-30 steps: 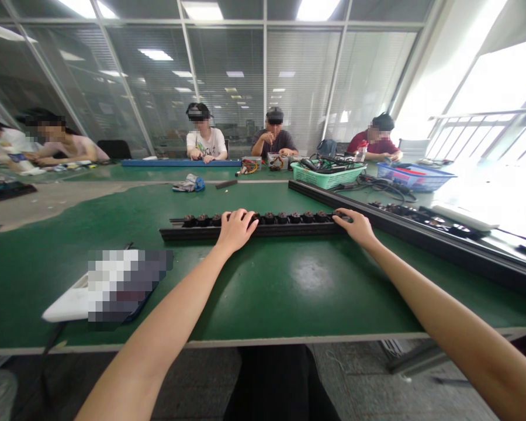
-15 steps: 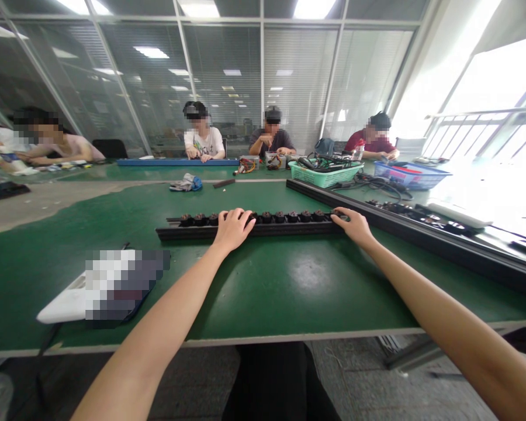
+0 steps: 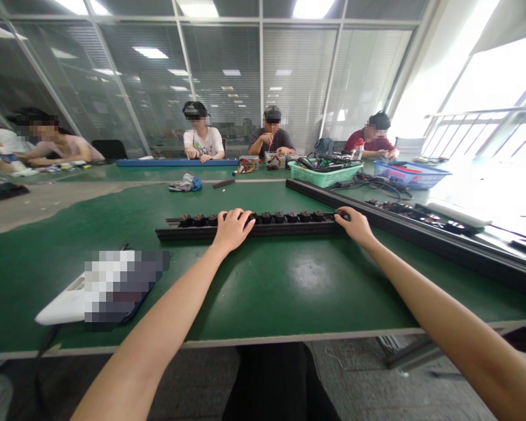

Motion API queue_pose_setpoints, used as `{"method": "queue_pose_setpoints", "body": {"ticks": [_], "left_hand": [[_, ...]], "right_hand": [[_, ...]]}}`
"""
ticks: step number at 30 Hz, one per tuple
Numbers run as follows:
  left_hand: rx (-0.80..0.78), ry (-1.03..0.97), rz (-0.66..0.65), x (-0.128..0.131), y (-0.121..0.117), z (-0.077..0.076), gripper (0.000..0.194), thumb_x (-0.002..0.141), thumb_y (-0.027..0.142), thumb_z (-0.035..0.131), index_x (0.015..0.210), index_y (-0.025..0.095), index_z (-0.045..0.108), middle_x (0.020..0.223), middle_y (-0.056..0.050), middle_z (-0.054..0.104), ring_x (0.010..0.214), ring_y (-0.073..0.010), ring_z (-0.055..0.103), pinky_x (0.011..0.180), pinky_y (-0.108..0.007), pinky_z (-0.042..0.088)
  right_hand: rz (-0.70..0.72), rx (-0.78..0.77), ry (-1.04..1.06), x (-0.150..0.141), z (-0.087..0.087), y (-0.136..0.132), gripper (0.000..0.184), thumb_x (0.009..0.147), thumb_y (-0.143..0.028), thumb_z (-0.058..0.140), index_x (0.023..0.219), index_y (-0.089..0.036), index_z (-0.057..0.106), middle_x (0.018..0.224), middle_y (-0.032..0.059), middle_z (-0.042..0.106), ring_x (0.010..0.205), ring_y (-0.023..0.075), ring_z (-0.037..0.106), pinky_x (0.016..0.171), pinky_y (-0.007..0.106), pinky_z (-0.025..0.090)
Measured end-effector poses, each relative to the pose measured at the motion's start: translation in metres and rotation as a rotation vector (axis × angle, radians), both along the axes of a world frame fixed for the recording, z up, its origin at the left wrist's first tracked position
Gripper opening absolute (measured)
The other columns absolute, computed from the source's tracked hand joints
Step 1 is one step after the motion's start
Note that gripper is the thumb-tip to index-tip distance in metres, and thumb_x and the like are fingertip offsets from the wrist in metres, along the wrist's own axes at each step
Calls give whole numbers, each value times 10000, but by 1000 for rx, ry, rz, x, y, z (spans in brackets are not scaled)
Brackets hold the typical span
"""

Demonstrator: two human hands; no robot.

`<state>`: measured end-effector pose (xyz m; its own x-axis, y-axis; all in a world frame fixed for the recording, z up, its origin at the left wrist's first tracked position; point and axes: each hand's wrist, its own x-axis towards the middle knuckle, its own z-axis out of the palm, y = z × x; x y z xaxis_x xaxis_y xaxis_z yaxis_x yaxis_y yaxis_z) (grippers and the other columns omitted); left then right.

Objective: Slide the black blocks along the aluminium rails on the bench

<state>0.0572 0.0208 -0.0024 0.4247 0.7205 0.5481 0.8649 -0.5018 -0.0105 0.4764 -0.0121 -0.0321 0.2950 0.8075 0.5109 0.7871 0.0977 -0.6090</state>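
Observation:
A long black power strip (image 3: 289, 228) lies crosswise on the green table, with a row of round black socket modules (image 3: 293, 217) along it. My left hand (image 3: 235, 227) is closed over the middle of the strip, its fingers curled across the socket row and covering some of it. At the right end of the strip, my right hand (image 3: 354, 224) pinches a small black socket module (image 3: 344, 215), partly hidden by the fingers. The strip's left end sticks out past my left hand, several sockets showing there.
A long black rail (image 3: 421, 233) slants along the right side, loose parts behind it. Farther back are a green basket (image 3: 322, 176) of cables, a blue basket (image 3: 414, 178) and a grey-blue glove (image 3: 186, 183). A white device (image 3: 65, 303) lies front left. Several people sit across the table.
My right hand has shifted slightly to the right, and the socket module in its fingers has moved with it. My left hand stays in place on the strip.

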Motion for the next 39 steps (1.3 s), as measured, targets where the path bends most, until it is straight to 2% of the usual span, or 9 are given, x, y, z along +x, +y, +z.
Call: {"method": "queue_pose_setpoints", "body": {"ticks": [6,11,18,20,24,27,30,34,39], "left_hand": [[-8,-5,-10,0,0,0,440,1096,457,375,1379,255,644,1305,-140,658,1248,-322,586,1121,-529,318],[-3,0,-2,0,0,1,429,1098,457,359,1371,289,644,1300,-124,663,1244,-318,585,1115,-526,328],[-10,10,0,1,-2,3,437,1100,448,367,1376,250,642,1313,-134,657,1242,-320,589,1114,-528,328],[-13,10,2,1,-3,3,431,1102,446,370,1375,249,640,1316,-133,657,1251,-317,588,1116,-523,326],[-11,13,5,1,-3,3,426,1106,447,369,1373,252,637,1317,-132,659,1255,-312,589,1117,-515,324],[-8,13,3,1,-1,2,428,1106,449,367,1372,254,640,1311,-132,663,1248,-313,591,1113,-517,325],[-2,11,-1,1,-1,1,434,1105,449,368,1374,244,640,1313,-135,663,1246,-315,590,1107,-519,328],[-4,10,5,2,-1,2,431,1104,449,371,1369,245,642,1310,-133,663,1249,-312,589,1108,-515,327],[-5,-1,3,3,-1,1,428,1100,447,370,1367,252,643,1296,-130,664,1245,-317,582,1109,-524,323]], "right_hand": [[-16,12,15,3,-1,2,394,845,-455,619,1125,-214,759,1108,110,780,1053,323,694,991,475,528],[-2,4,18,2,2,0,399,856,-469,622,1123,-202,753,1131,120,774,1073,322,693,1011,463,515],[26,52,23,0,0,-4,440,853,-578,638,1090,-217,719,1138,119,761,1102,316,678,1050,462,489],[-22,71,44,-2,-2,-3,504,826,-600,669,1140,-208,688,1174,136,742,1144,326,658,1074,480,471],[-217,37,156,-5,-8,1,701,761,-611,742,1289,-171,603,1259,200,695,1194,364,627,1067,516,466],[-227,-16,226,-5,-10,3,753,759,-602,753,1328,-139,589,1275,228,690,1193,370,637,1067,510,468],[-170,16,223,-4,-10,3,692,778,-582,732,1313,-153,635,1248,197,718,1174,357,652,1071,510,467],[-119,39,187,-4,-8,3,559,795,-595,693,1142,-161,754,1140,164,765,1080,340,677,1028,502,490],[-90,40,201,-2,-5,3,563,775,-632,697,1066,-161,801,1048,139,784,996,321,687,967,477,505]]}}
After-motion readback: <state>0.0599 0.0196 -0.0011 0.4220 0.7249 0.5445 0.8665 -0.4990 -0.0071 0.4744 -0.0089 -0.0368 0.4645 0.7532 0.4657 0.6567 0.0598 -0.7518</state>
